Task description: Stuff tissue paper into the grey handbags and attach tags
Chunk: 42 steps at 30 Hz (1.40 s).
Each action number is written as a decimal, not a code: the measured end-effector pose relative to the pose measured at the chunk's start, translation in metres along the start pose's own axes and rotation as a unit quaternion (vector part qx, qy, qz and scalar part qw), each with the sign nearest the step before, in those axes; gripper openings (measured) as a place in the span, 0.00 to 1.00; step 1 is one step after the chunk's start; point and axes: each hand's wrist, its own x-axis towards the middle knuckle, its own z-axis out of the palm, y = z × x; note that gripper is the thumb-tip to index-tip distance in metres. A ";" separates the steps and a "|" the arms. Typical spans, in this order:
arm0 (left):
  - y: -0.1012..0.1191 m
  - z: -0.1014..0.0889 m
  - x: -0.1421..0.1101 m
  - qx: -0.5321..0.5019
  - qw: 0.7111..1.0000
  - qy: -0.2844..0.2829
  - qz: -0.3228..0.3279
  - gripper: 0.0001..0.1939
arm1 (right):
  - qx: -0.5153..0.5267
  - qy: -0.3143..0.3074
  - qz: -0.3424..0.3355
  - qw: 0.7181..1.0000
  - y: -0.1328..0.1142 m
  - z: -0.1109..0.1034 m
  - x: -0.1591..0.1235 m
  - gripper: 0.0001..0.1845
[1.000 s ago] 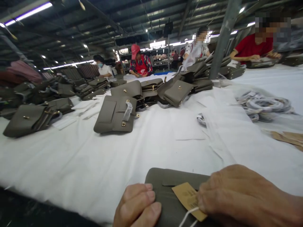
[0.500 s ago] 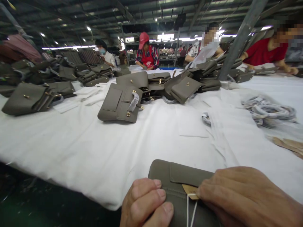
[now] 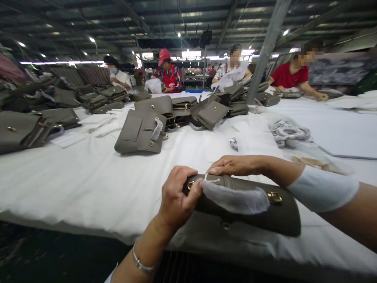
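An olive-grey handbag [image 3: 253, 220] lies in front of me at the near side of the table, its top with the handle facing me. Clear plastic film wraps the handle [image 3: 235, 198], which runs between gold-coloured fittings. My left hand [image 3: 178, 192] is closed around the bag's left end, thumb beside the handle's base. Along the far edge, my right hand [image 3: 228, 166] grips the bag from behind, its fingertips partly hidden. A white string [image 3: 211, 179] loops from the handle's base over that edge, close to the right fingertips. The brown tag is out of sight.
Another handbag [image 3: 138, 131] lies ahead, before a pile of similar bags [image 3: 213, 114]. To the right are plastic-wrapped straps [image 3: 290, 133] and brown paper pieces [image 3: 309, 162]. A metal post [image 3: 266, 51] rises behind. Several co-workers stand across the white-covered table [image 3: 88, 177].
The handbag has turned so its handle side faces me, instead of the pocket side with the brown tag. My right hand has moved to its far edge. The view has shifted right.
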 end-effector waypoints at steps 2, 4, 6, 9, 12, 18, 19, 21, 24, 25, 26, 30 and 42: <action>-0.007 0.007 0.013 0.018 0.999 -0.014 -0.023 0.09 | -0.019 0.063 0.001 0.998 0.005 -0.007 -0.023 0.25; -0.015 0.015 0.027 0.037 0.998 -0.025 -0.042 0.11 | 0.009 0.161 0.027 0.987 0.012 -0.011 -0.051 0.27; -0.022 0.024 0.041 0.066 0.996 -0.019 -0.056 0.12 | 0.067 0.273 0.061 0.958 0.021 -0.009 -0.079 0.30; -0.032 0.039 0.056 0.131 0.989 0.002 -0.066 0.13 | 0.103 0.406 0.082 0.904 0.040 0.010 -0.105 0.32; -0.038 0.047 0.064 0.172 0.982 -0.009 -0.075 0.14 | 0.150 0.455 0.068 0.875 0.057 0.041 -0.105 0.42; -0.026 0.041 0.056 0.265 0.963 0.043 -0.011 0.17 | 0.204 0.550 -0.017 0.810 0.075 0.081 -0.067 0.50; -0.021 0.040 0.051 0.282 0.956 0.073 0.043 0.20 | 0.202 0.563 -0.029 0.801 0.077 0.085 -0.062 0.47; -0.009 0.041 0.043 0.301 0.935 0.075 0.170 0.25 | 0.184 0.588 -0.054 0.786 0.079 0.093 -0.056 0.45; 0.008 0.046 0.040 0.327 0.916 -0.033 0.230 0.32 | 0.144 0.606 -0.096 0.776 0.081 0.107 -0.053 0.50; 0.012 0.047 0.043 0.343 0.915 -0.066 0.202 0.35 | 0.137 0.607 -0.105 0.776 0.082 0.111 -0.052 0.51; 0.015 0.048 0.046 0.359 0.914 -0.093 0.164 0.37 | 0.133 0.608 -0.112 0.774 0.083 0.115 -0.051 0.52; 0.022 0.047 0.069 0.383 0.895 -0.212 0.084 0.37 | 0.113 0.620 -0.119 0.767 0.091 0.123 -0.050 0.55; 0.029 0.043 0.061 0.353 0.914 -0.185 0.073 0.29 | 0.147 0.551 -0.080 0.818 0.109 0.130 -0.062 0.66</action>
